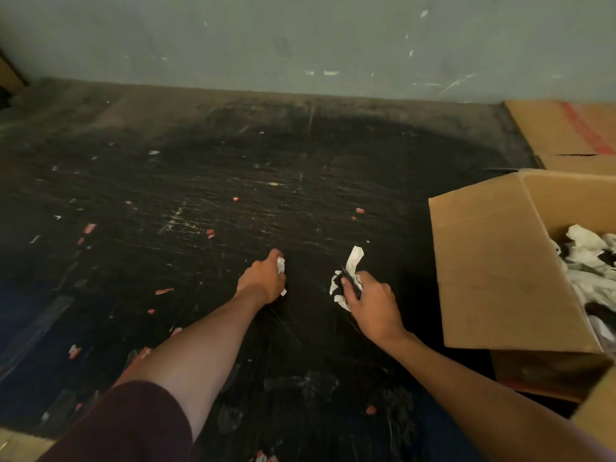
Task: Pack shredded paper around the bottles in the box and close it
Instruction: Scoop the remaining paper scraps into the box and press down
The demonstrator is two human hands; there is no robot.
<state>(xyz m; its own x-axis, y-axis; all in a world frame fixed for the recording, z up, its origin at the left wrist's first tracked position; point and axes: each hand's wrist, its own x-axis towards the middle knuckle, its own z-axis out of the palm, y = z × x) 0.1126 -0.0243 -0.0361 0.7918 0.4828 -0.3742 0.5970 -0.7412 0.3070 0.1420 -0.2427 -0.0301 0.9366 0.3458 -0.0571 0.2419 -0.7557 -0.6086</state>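
Note:
On the dark floor, my left hand (263,278) is closed around a small wad of white shredded paper (281,264). To its right, my right hand (373,300) grips a larger bunch of white paper strips (351,265), one strip sticking upward. The open cardboard box (493,275) stands at the right edge with its left flap folded out. White crumpled paper (586,255) fills the part of its inside that shows. Dark shapes lie among that paper; I cannot tell whether they are bottles.
Small red and white paper scraps (89,228) lie scattered over the scratched black floor. A second, closed cardboard box with red markings (573,131) sits behind the open one. A grey wall (300,38) bounds the far side. Cardboard (20,445) shows at the bottom left corner.

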